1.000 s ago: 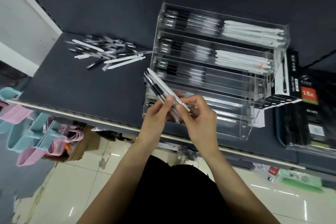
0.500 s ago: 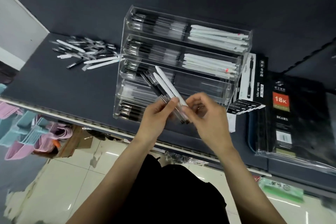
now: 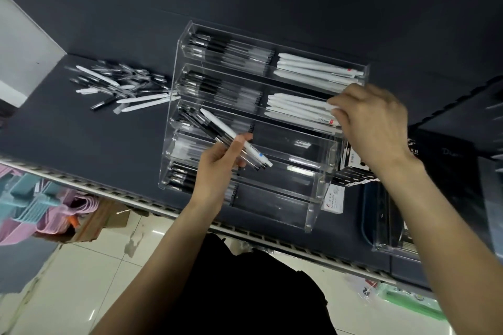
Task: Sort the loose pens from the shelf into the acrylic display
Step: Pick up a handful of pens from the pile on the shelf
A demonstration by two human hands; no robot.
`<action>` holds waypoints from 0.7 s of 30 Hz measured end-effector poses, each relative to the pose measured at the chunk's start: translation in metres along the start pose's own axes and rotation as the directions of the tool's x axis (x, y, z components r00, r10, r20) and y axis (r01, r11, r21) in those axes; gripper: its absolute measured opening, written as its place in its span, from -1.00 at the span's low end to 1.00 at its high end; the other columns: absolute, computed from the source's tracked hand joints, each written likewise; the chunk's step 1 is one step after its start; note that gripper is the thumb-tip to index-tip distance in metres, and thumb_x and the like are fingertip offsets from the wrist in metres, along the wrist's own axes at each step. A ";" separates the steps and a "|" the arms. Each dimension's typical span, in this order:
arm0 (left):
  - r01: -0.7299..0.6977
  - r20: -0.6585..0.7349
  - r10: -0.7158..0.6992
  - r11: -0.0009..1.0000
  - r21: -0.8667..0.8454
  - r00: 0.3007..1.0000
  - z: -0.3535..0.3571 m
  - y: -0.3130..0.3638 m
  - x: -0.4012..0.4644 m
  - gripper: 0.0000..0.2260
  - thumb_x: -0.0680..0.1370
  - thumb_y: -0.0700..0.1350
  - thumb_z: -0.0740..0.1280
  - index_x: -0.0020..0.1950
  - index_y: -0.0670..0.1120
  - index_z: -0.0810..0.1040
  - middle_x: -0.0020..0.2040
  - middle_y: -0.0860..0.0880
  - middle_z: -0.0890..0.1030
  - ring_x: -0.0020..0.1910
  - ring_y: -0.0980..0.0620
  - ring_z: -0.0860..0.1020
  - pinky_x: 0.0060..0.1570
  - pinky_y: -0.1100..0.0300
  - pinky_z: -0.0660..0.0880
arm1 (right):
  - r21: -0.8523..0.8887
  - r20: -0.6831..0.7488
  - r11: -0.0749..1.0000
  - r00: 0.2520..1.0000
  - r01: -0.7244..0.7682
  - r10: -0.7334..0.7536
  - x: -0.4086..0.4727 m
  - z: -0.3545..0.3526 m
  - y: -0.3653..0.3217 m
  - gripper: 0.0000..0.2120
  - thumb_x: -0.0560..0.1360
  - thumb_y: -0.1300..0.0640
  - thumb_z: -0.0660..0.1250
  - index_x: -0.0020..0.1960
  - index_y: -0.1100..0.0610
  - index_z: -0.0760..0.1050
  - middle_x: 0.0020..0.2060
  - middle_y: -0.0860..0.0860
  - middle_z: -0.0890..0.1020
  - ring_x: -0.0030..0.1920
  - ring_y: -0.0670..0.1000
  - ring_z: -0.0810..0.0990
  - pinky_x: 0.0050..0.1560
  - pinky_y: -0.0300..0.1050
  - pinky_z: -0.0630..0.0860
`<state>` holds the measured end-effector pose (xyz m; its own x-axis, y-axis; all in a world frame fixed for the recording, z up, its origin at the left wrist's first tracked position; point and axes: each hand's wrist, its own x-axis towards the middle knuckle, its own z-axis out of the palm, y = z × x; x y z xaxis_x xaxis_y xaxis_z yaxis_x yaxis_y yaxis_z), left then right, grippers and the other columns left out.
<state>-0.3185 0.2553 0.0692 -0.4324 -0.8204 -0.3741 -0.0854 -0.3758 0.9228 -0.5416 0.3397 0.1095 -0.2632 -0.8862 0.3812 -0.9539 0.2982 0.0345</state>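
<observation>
A clear acrylic display [image 3: 324, 155] with stepped tiers stands on the dark shelf. Black pens fill its left compartments and white pens [image 3: 313, 69] lie in the right compartments of the top two tiers. My left hand [image 3: 217, 168] grips a bundle of pens [image 3: 231, 137], one white and a few black, in front of the middle tiers. My right hand [image 3: 373, 119] is at the right end of the second tier, fingers pinched on a white pen [image 3: 299, 106] lying there. A pile of loose pens [image 3: 122, 87] lies on the shelf left of the display.
Black pen boxes [image 3: 351, 171] and a plastic-wrapped diary pack [image 3: 435, 198] sit right of the display. The shelf's metal front edge [image 3: 109, 190] runs across below. Pink and blue plastic items [image 3: 35, 204] hang lower left, with a cardboard box [image 3: 103, 223] on the tiled floor.
My right hand left the bundle and moved up right to the second tier's white-pen compartment with a white pen. The left hand keeps the bundle, now one white pen fewer.
</observation>
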 end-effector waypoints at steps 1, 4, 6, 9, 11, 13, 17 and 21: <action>0.006 0.006 -0.006 1.000 0.000 1.000 0.000 -0.001 0.000 -0.80 0.49 0.07 0.33 -0.29 0.11 0.68 0.01 -0.14 0.63 -0.14 -0.04 0.51 0.10 0.01 0.44 | 0.027 -0.002 1.000 1.000 0.013 -0.013 0.000 0.002 -0.001 -0.96 0.41 0.24 0.45 -0.13 0.17 0.63 -0.22 0.07 0.62 -0.20 0.17 0.59 -0.22 -0.03 0.51; 0.011 0.017 -0.011 1.000 -0.016 1.000 0.000 -0.002 0.001 -0.79 0.51 0.03 0.32 -0.28 0.05 0.66 -0.03 -0.05 0.64 -0.24 0.02 0.50 0.01 0.09 0.46 | 0.145 -0.001 0.989 1.000 -0.006 0.007 0.000 0.003 -0.003 -0.92 0.45 0.21 0.42 -0.06 0.15 0.63 -0.16 0.04 0.64 -0.17 0.14 0.61 -0.15 -0.04 0.50; 0.008 0.023 -0.008 1.000 -0.020 1.000 -0.001 -0.002 0.002 -0.79 0.52 0.02 0.31 -0.27 0.04 0.65 -0.03 -0.04 0.64 -0.29 0.06 0.49 -0.03 0.12 0.48 | 0.203 0.040 0.979 0.999 -0.010 0.002 -0.002 0.001 -0.005 -0.91 0.46 0.18 0.42 -0.03 0.11 0.64 -0.14 0.00 0.65 -0.16 0.11 0.62 -0.08 -0.05 0.47; 0.017 0.023 -0.017 1.000 -0.013 1.000 -0.001 -0.001 0.003 -0.77 0.55 -0.03 0.29 -0.28 0.05 0.64 -0.04 -0.02 0.64 -0.31 0.08 0.48 0.00 0.14 0.48 | 0.167 0.111 0.986 0.994 -0.025 0.006 -0.004 -0.001 -0.006 -0.90 0.43 0.16 0.45 -0.04 0.08 0.65 -0.15 -0.01 0.67 -0.20 0.13 0.61 -0.02 -0.05 0.43; 0.024 0.027 -0.023 1.000 -0.008 0.999 0.000 0.000 0.003 -0.76 0.56 -0.04 0.29 -0.27 0.05 0.64 -0.03 -0.02 0.64 -0.31 0.08 0.48 0.03 0.13 0.48 | 0.143 0.151 0.988 0.988 -0.058 0.036 -0.002 -0.004 -0.008 -0.92 0.43 0.14 0.45 -0.07 0.07 0.64 -0.19 0.01 0.68 -0.22 0.14 0.60 -0.02 -0.05 0.41; 0.030 0.034 -0.030 0.999 -0.012 0.999 0.001 0.001 0.002 -0.78 0.56 -0.04 0.28 -0.25 0.04 0.63 -0.01 -0.04 0.64 -0.31 0.09 0.47 0.04 0.13 0.46 | 0.130 0.190 0.989 0.981 -0.066 0.041 0.001 -0.007 -0.009 -0.97 0.44 0.14 0.44 -0.12 0.08 0.64 -0.22 0.02 0.68 -0.23 0.14 0.59 0.02 -0.02 0.41; 0.038 0.052 -0.037 0.999 -0.016 0.998 0.003 -0.001 0.001 -0.81 0.55 -0.01 0.29 -0.20 0.02 0.64 0.08 -0.15 0.63 -0.32 0.10 0.47 0.02 0.13 0.43 | 0.119 0.281 0.988 0.957 -0.101 0.064 0.011 -0.010 -0.007 -0.93 0.49 0.11 0.39 -0.10 0.07 0.64 -0.16 0.01 0.67 -0.12 0.13 0.61 0.10 0.01 0.41; 0.032 0.083 -0.030 0.999 -0.030 0.996 0.004 -0.003 -0.001 -0.75 0.46 0.08 0.31 -0.03 -0.03 0.67 0.07 -0.23 0.62 -0.30 0.10 0.48 0.06 0.11 0.41 | 0.025 0.364 0.994 0.927 -0.109 0.092 0.019 -0.014 -0.009 -0.88 0.54 0.06 0.31 -0.03 0.03 0.62 -0.09 0.02 0.67 -0.02 0.12 0.59 0.16 -0.02 0.35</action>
<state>-0.3210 0.2588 0.0671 -0.5025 -0.7705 -0.3923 -0.0722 -0.4148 0.9071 -0.5363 0.3254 0.1294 -0.3846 -0.9228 0.0206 -0.9229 0.3840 -0.0301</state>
